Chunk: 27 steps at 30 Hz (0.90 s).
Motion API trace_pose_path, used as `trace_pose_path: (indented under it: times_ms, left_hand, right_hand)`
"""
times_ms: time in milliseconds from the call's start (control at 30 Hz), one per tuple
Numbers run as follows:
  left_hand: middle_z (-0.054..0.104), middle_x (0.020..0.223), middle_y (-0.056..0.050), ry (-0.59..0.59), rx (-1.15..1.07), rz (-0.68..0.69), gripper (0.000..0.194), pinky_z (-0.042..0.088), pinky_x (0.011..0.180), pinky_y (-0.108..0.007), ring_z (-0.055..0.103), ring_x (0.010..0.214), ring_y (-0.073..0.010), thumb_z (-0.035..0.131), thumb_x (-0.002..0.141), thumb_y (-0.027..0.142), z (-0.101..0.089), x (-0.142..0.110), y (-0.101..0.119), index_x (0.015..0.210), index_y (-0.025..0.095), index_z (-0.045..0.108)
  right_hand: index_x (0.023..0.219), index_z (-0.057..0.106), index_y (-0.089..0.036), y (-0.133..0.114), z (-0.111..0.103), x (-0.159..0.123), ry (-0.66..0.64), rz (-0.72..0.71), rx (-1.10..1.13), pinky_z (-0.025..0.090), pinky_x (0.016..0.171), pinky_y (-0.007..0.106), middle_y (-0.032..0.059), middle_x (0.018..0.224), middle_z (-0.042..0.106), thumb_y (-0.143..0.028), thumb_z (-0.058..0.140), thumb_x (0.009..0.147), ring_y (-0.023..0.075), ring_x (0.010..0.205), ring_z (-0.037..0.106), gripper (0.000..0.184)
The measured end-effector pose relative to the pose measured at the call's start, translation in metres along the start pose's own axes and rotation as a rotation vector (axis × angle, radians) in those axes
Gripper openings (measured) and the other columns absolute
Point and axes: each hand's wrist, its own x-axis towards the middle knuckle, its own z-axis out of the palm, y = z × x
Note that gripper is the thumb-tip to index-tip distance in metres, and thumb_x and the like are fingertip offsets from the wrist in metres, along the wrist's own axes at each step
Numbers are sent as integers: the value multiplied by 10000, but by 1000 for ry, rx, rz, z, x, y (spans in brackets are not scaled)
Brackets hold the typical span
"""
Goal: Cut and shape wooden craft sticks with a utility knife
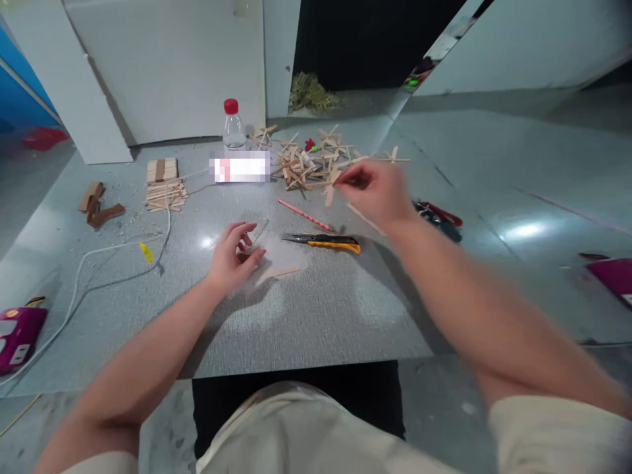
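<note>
My right hand (378,191) is at the right side of a loose heap of thin wooden craft sticks (296,168), many of them joined crosswise. Its thumb and fingers pinch a small wooden stick piece (330,191), which overlaps the heap in view. Lower and to the left, my left hand (234,257) hovers over or rests on the table, fingers curved and apart, with nothing visible in it. Just right of that hand lie a yellow-and-black utility knife (323,241) and a single craft stick (281,273). A red patterned pencil-like stick (303,214) lies behind the knife.
A red-capped bottle (234,125) stands behind a bright blurred-out device (241,167). Bundled craft sticks (162,171), brown wooden blocks (99,205) and a white cable (79,289) occupy the left. Dark tools with red handles (439,218) lie beyond my right forearm.
</note>
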Motion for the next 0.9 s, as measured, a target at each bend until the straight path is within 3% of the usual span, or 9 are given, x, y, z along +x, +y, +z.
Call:
trace_pose_path:
  times_ms: [100,267,333,400,533,767,900]
  left_hand:
    - [635,1258,-89,34,-25,-46,359,563,663,-231,639,827,-110,729,930,285,3,1,-3,1273,229,634]
    - [640,1244,-84,35,-28,-80,298,573,656,-225,624,798,-100,711,952,292,3,0,1,1240,239,659]
    - [645,1224,-79,38,-34,-84,277,573,665,-227,623,797,-99,706,956,285,3,1,1,1226,238,668]
    - [650,1206,-75,53,-43,-107,258,568,671,-233,629,798,-100,695,955,271,2,3,-1,1210,235,674]
    - [668,1155,-61,114,-61,-228,226,551,657,-244,638,805,-113,686,938,258,0,8,-6,1163,240,690]
    - [665,1116,-53,154,-83,-347,180,531,667,-270,639,836,-138,674,945,286,-1,12,-9,1122,263,695]
    - [664,1116,-46,181,-121,-435,180,523,693,-272,633,859,-145,684,929,336,-2,15,-9,1093,264,701]
  right_hand:
    - [870,785,-69,23,-37,40,39,81,-199,484,782,359,113,855,797,-62,791,823,127,748,660,48]
    - [1033,763,39,65,-70,97,66,193,-432,437,854,390,212,1065,779,-241,706,970,140,967,682,293]
    - [1127,735,32,83,-71,117,54,239,-490,474,913,391,203,1119,755,-302,576,1075,173,1049,697,373]
    - [1236,693,-73,101,-67,137,31,291,-542,561,977,439,141,1247,702,-317,400,1155,206,1126,703,390]
    - [1349,640,-92,132,-52,167,-32,345,-607,571,972,465,178,1389,635,-292,354,1163,228,1205,672,395]
    - [1374,623,-141,164,-25,193,-144,318,-650,588,979,476,146,1395,639,-321,529,1115,232,1184,678,328]
    - [1384,616,-148,163,-31,198,-172,292,-674,595,974,479,142,1401,639,-334,607,1080,236,1171,680,357]
